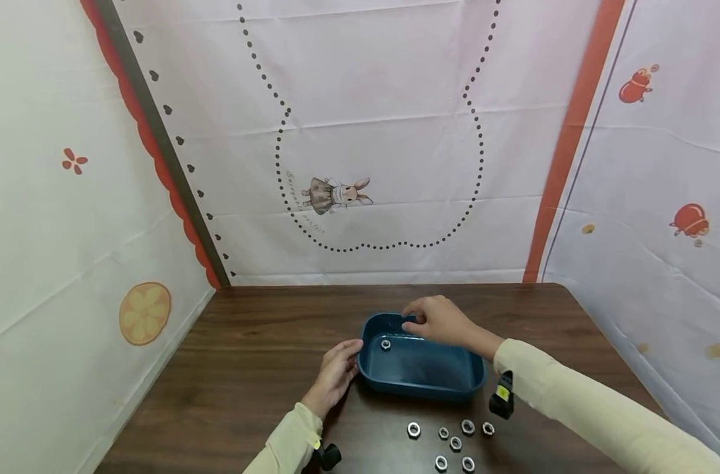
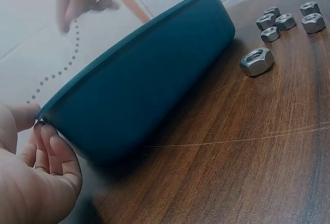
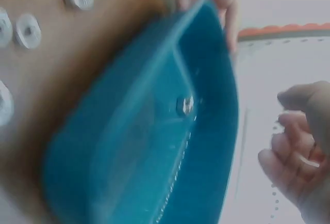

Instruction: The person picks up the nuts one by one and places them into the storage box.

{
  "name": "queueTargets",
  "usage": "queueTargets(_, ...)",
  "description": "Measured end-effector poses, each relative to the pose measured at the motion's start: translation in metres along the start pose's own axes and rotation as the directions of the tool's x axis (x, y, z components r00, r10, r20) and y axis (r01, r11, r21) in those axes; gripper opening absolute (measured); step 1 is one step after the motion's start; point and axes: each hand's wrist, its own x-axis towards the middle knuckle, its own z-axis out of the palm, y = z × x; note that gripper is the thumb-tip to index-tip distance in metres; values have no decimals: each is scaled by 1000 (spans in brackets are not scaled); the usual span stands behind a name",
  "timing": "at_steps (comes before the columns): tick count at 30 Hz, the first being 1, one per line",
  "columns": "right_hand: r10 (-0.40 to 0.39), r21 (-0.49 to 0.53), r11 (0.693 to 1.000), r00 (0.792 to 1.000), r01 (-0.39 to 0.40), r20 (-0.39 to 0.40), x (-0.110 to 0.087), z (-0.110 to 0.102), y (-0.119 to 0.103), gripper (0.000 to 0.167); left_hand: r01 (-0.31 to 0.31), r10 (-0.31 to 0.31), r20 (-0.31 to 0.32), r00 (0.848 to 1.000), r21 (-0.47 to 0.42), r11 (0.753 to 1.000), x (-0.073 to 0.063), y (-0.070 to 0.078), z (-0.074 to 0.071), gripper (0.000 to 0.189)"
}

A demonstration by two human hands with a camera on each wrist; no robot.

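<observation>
A blue rectangular tray (image 1: 421,388) stands on the table with one hex nut (image 1: 386,344) lying inside, towards its left end. My left hand (image 1: 334,374) pinches the tray's left rim between thumb and fingers, plainly seen in the left wrist view. Over the tray's far side hovers my right hand (image 1: 439,320), its fingers loosely bent and apart from the thumb. Nothing shows between those fingers in the right wrist view, where the same hand (image 3: 304,146) is beside the tray's rim. Several more metal hex nuts lie in front of the tray, a larger one (image 2: 257,62) nearest it.
The brown wooden table (image 1: 253,355) ends at a printed white cloth (image 1: 383,145) hung behind it. Similar cloths hang at the left (image 1: 69,237) and right (image 1: 650,263). Loose nuts (image 1: 456,444) lie scattered near the table's front.
</observation>
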Motion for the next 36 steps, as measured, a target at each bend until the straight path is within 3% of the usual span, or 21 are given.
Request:
queueTargets(5, 82, 23, 996, 994, -80, -78, -46, -11, -9, 23, 9, -10, -19, 1000, -16, 1000, 3, 1, 2, 15)
queueTargets(12, 181, 86, 982, 969, -168, -167, -109, -26, -10, 16, 12, -12, -12, 1000, -38, 999, 9, 10, 6, 13)
queueTargets(17, 287, 143, 954, 942, -264, -173, -150, -17, -4, 13, 36, -37, -26, 999, -21, 999, 8, 11, 3, 14)
queueTargets(21, 325, 161, 941, 927, -298, -188, -178, -2, 5, 9, 54, -55, -32, 998, -21, 998, 9, 8, 4, 15)
queueTargets(28, 334, 147, 939, 926, -311, -175, -197, 25, 18, 11, 46, -47, -36, 998, -26, 999, 7, 8, 1, 16)
queueTargets(36, 372, 146, 925, 912, -350, -171, -206, 38, 23, 13, 47, -48, -19, 999, -21, 999, 4, 6, 4, 15)
